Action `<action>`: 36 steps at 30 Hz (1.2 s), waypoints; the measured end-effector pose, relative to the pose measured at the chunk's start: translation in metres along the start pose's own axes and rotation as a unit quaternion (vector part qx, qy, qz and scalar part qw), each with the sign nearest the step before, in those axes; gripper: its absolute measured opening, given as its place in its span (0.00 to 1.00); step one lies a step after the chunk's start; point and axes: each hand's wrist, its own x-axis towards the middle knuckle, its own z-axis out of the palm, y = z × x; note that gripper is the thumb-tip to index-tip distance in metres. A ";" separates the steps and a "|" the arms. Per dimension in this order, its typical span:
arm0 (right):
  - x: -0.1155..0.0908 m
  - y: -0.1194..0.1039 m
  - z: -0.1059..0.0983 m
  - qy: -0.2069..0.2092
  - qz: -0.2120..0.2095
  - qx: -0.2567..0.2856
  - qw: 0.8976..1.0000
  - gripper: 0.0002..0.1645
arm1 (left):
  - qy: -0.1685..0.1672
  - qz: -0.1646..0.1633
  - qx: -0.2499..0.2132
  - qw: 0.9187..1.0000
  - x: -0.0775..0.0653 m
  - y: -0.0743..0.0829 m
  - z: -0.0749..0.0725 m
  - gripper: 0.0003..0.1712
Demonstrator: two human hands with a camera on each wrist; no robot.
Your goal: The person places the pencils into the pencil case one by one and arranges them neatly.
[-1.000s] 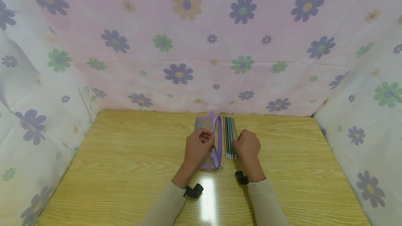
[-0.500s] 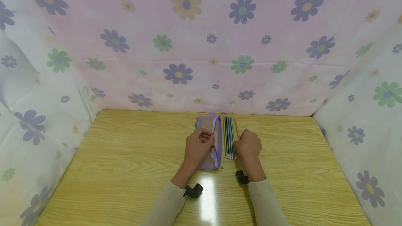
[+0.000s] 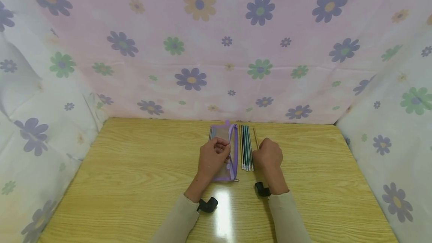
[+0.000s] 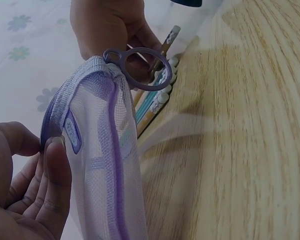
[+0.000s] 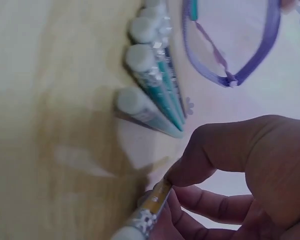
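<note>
My left hand (image 3: pixel 213 157) pinches the open edge of a see-through mesh pencil case (image 3: pixel 221 132) with purple trim. Its zip stands unzipped, and a round purple pull ring (image 4: pixel 168 77) hangs at the near end. Bluish sticks show through the mesh at its left side. In my right hand (image 3: pixel 269 155), thumb and fingers grip a yellow-brown pencil (image 5: pixel 156 199) with a white eraser at the near end. A row of several pencils (image 3: pixel 246 147), mostly green, lies between case and right hand, white erasers toward me.
The wooden table (image 3: pixel 141 168) carries everything. Flowered cloth (image 3: pixel 216 55) rises along its back and both sides. A black curved piece (image 3: pixel 208 205) sits at the left wrist, and another black piece (image 3: pixel 261 189) at the right wrist.
My right hand has drawn the yellow-brown pencil away from the row, slightly to the right, leaving a gap. My left hand keeps its place on the pencil case.
</note>
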 end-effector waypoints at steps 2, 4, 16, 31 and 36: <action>-0.001 0.000 -0.004 -0.013 -0.004 0.018 1.000 0.09 | -0.001 -0.001 0.002 1.000 0.000 0.000 0.000 0.03; -0.002 0.000 -0.007 -0.020 -0.012 0.035 0.999 0.03 | -0.002 -0.002 0.008 1.000 0.000 0.000 0.000 0.03; -0.003 -0.001 -0.015 -0.094 -0.031 0.168 0.981 0.13 | -0.006 -0.008 0.012 1.000 0.000 0.002 -0.001 0.02; -0.007 -0.008 -0.017 -0.183 -0.060 0.317 0.929 0.17 | -0.001 -0.013 0.003 1.000 0.001 0.001 0.000 0.03; -0.009 -0.008 -0.018 -0.208 -0.079 0.322 0.920 0.19 | 0.002 -0.024 -0.001 1.000 0.001 0.002 0.001 0.04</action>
